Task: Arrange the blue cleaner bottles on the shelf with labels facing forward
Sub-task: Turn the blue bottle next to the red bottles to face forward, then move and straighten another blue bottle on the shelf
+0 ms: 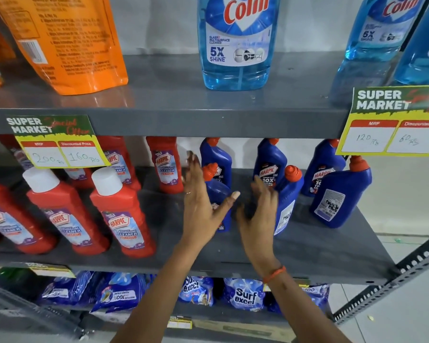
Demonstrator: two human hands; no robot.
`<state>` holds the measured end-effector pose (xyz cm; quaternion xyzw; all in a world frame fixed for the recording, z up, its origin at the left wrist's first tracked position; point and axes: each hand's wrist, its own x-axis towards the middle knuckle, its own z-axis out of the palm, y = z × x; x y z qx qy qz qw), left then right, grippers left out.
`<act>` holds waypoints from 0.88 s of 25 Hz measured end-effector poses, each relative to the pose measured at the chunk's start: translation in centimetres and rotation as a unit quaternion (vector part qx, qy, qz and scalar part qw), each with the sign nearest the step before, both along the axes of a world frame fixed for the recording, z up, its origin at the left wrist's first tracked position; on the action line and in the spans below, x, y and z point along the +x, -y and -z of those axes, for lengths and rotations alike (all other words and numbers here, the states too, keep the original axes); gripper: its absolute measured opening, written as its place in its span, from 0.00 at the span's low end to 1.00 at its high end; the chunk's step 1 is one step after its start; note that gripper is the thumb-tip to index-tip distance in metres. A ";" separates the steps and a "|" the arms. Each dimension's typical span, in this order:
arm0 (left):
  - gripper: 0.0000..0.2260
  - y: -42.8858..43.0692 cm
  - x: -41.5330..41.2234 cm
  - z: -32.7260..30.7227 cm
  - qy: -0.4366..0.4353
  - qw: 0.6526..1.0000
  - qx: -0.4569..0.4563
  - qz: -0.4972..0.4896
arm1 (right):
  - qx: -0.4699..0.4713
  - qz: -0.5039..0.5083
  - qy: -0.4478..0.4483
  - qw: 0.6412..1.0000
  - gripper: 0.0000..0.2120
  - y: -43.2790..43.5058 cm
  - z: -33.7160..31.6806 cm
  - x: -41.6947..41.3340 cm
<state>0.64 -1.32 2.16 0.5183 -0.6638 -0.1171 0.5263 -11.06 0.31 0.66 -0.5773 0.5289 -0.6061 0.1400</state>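
1. Your left hand (198, 206) was spread open with fingers splayed, its palm turned toward the dark blue plastic cleaner bottle with the orange-red cap (214, 191) on the grey metal shelf (307, 243).
2. Your right hand (258, 214) was also open with fingers loosely extended, gripping nothing, just right of that bottle; whether either palm touched it could not be told because of blur.
3. Just right of your right hand stood a second blue bottle (289, 194), its white back label facing out.
4. Farther right stood a third blue bottle (339, 194), also showing its back label.
5. Beyond your fingers, three blue bottles in the rear row (270, 164) showed their front labels.
6. Left of your left hand stood red bathroom cleaner bottles with white caps (120, 211), labels forward.
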 end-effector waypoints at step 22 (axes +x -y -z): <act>0.18 6.1 -11.3 -0.2 -0.027 0.973 0.219 0.067 | 0.295 -0.024 -0.041 0.954 0.55 2.1 7.9 -11.3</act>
